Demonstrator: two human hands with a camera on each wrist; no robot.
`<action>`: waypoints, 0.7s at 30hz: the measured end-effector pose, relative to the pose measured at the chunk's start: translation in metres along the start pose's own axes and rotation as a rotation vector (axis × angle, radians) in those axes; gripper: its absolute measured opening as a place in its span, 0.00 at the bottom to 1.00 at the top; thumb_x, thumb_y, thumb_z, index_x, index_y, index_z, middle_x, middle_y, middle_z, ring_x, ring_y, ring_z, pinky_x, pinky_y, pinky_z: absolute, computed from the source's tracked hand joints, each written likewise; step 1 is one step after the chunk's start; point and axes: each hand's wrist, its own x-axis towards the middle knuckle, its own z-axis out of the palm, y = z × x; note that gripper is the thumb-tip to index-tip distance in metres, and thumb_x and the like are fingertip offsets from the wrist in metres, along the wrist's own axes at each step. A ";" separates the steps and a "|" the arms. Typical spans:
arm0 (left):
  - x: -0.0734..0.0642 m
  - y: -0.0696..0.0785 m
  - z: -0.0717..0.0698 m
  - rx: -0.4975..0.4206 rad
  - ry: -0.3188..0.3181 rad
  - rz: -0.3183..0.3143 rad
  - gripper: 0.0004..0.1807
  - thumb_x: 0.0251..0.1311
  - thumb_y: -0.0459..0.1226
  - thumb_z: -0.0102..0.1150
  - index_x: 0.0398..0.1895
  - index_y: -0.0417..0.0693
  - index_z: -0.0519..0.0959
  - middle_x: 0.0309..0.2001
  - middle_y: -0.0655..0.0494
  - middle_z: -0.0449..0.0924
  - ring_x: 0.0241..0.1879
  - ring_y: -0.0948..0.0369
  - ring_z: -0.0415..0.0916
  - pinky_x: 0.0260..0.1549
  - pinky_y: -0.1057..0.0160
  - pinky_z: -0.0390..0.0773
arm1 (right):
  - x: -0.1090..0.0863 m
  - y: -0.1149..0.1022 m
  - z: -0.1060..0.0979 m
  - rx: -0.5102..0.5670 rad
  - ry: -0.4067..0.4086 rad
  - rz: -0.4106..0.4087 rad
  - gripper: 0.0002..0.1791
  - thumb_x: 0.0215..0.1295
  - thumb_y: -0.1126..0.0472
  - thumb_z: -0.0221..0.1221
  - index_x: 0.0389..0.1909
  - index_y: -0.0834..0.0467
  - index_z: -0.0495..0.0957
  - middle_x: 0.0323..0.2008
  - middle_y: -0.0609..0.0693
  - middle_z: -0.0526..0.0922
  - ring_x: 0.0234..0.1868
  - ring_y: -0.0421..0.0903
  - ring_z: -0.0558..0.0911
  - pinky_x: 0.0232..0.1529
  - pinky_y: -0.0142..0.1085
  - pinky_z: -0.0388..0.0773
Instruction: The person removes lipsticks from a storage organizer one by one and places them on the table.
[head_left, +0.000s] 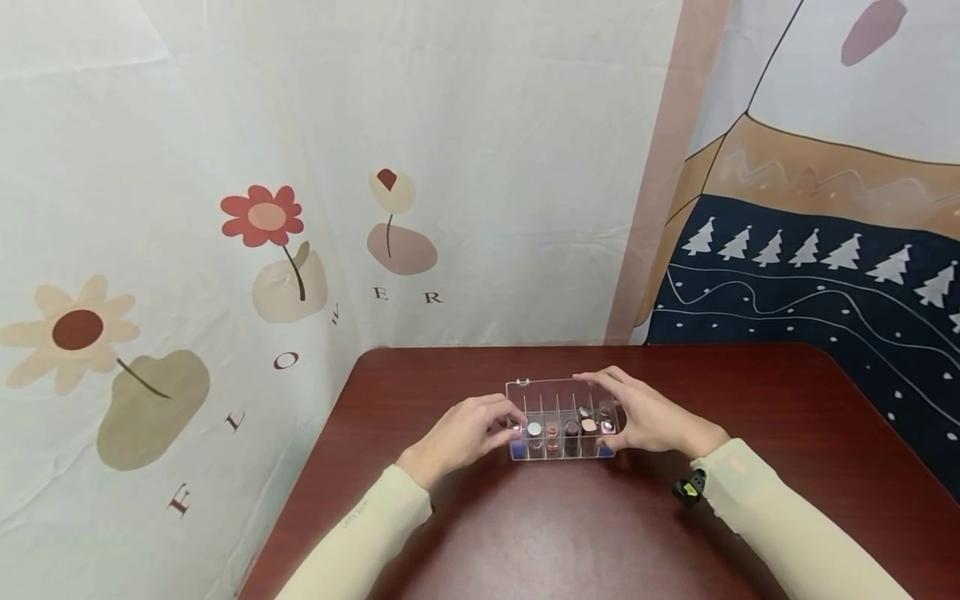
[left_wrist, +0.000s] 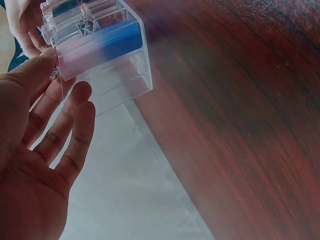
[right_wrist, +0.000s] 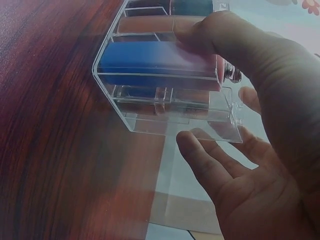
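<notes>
On a dark red table (head_left: 577, 533), toward its far edge, we see a person's two bare hands gripping a clear organizer (head_left: 545, 392) at either end. It stands upright on the wood, its front compartments packed with small cosmetic tubes. The left hand (head_left: 468, 429) pinches the front top corner between thumb and forefinger, its other fingers loosely extended; whether a tube's top is caught in that pinch too, we cannot tell. The right hand (head_left: 648, 412) straddles the opposite end, thumb against the front, fingers reaching round the back.

We judge a tilt the likeliest trouble. The front row looks full while the rear compartments on the left look bare, so an uneven pull by one hand could tip the organizer forward and send tubes sliding out. The right hand's lower fingers seem to us to give little support, and smooth plastic could slip from so light a hold. At the left end, a blue-and-pink tube (left_wrist: 102, 48) sits just beside the thumb, where a careless squeeze could drag it upward; a matching tube (right_wrist: 155, 62) at the right end lies as near the other thumb. We also note a white-topped tube (head_left: 534, 430) close to the left fingertips, which a stray knuckle could knock askew.
</notes>
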 end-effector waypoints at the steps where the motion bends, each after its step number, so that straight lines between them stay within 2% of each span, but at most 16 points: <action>1: 0.000 0.000 0.000 -0.001 0.003 0.003 0.07 0.78 0.41 0.77 0.55 0.56 0.92 0.49 0.62 0.94 0.44 0.67 0.91 0.49 0.66 0.91 | 0.000 0.000 0.000 -0.001 0.001 -0.003 0.59 0.55 0.58 0.90 0.88 0.48 0.70 0.72 0.59 0.82 0.65 0.54 0.86 0.65 0.59 0.89; 7: -0.001 0.001 0.001 -0.014 0.019 0.008 0.06 0.78 0.40 0.78 0.52 0.55 0.92 0.48 0.63 0.94 0.43 0.67 0.91 0.48 0.66 0.92 | 0.000 0.000 0.000 -0.005 0.006 -0.010 0.60 0.54 0.61 0.90 0.88 0.48 0.70 0.72 0.59 0.82 0.65 0.54 0.87 0.66 0.59 0.89; 11: -0.003 0.001 0.001 -0.021 0.038 0.014 0.06 0.78 0.40 0.77 0.52 0.55 0.92 0.48 0.62 0.93 0.43 0.68 0.91 0.48 0.66 0.92 | 0.000 0.000 0.001 0.000 0.001 -0.006 0.60 0.55 0.60 0.90 0.88 0.48 0.70 0.72 0.59 0.82 0.66 0.55 0.87 0.66 0.59 0.89; 21: -0.003 -0.001 -0.004 -0.080 0.137 0.059 0.07 0.77 0.37 0.77 0.53 0.50 0.93 0.47 0.59 0.92 0.42 0.66 0.91 0.45 0.63 0.94 | 0.001 0.000 -0.001 0.018 -0.005 0.014 0.59 0.55 0.56 0.90 0.88 0.47 0.71 0.72 0.56 0.82 0.68 0.57 0.85 0.67 0.64 0.88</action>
